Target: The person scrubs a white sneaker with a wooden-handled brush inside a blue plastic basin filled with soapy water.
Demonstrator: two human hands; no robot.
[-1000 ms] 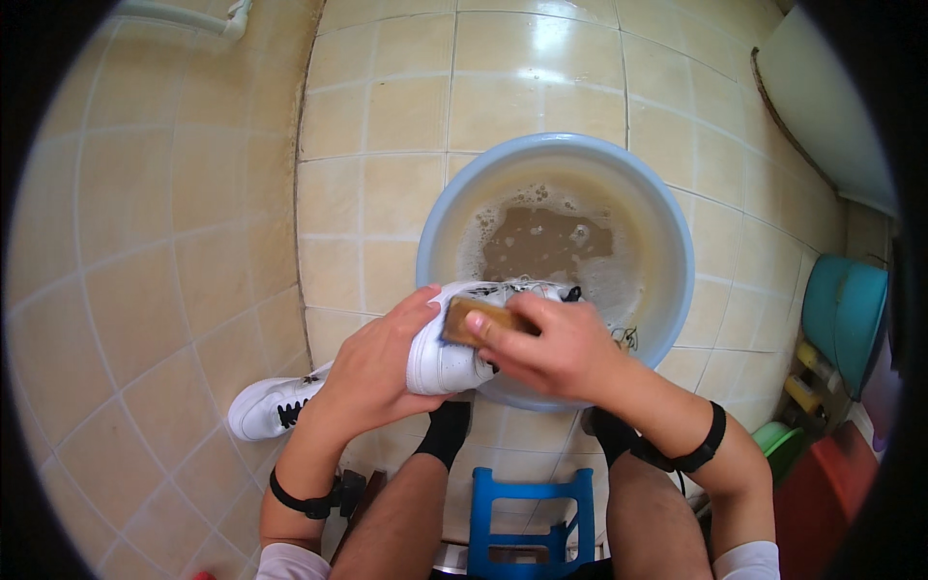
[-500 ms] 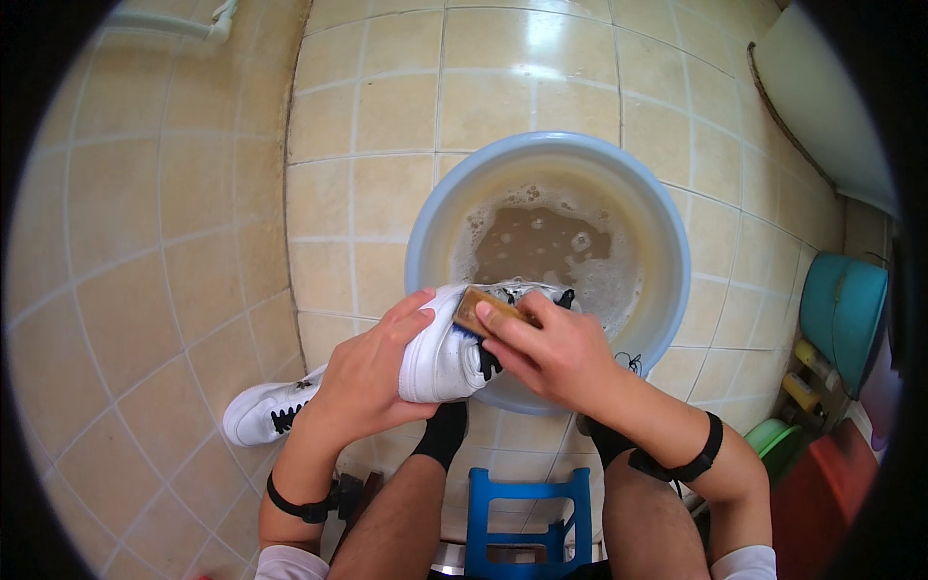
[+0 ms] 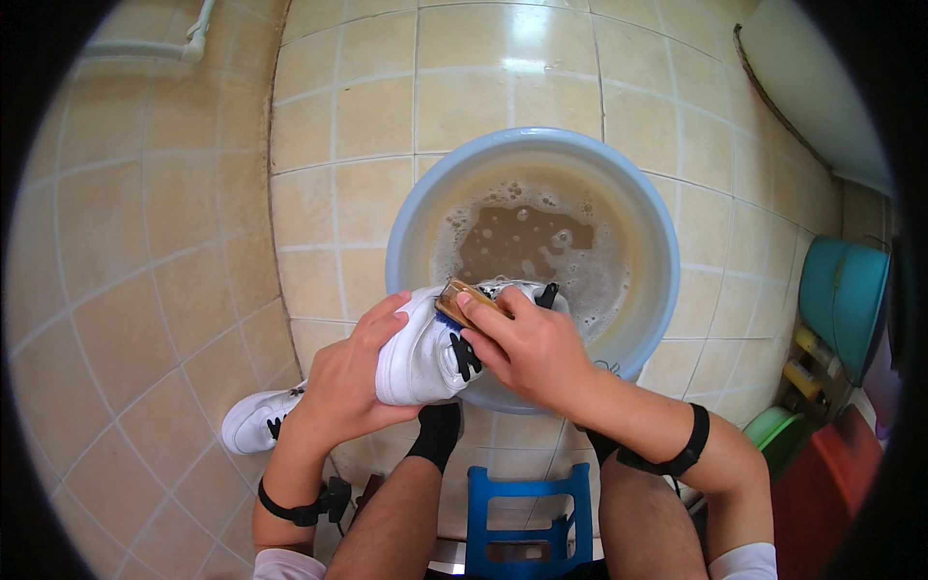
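A white sneaker (image 3: 404, 350) with black laces is held over the near rim of a light blue basin (image 3: 398, 253). My left hand (image 3: 356, 375) wraps round the shoe's toe end from the left. In my right hand (image 3: 530, 350) is a wooden scrub brush (image 3: 468, 302) with blue bristles, pressed against the shoe's upper near the laces. Brown, sudsy water (image 3: 517, 242) fills the bottom of the basin. My right fingers hide part of the brush and the laces.
Another white sneaker (image 3: 253, 421) rests on the left beside my left forearm. A blue plastic stool (image 3: 530, 478) stands between my legs. To the right are a teal basin (image 3: 839, 302), a green basin (image 3: 773, 425) and a red container (image 3: 829, 483). A tiled wall (image 3: 126, 290) rises at left.
The view has shifted slightly, so the basin appears further left. My hands still hold the shoe and brush; the brush remains on the upper, with its angle slightly changed.
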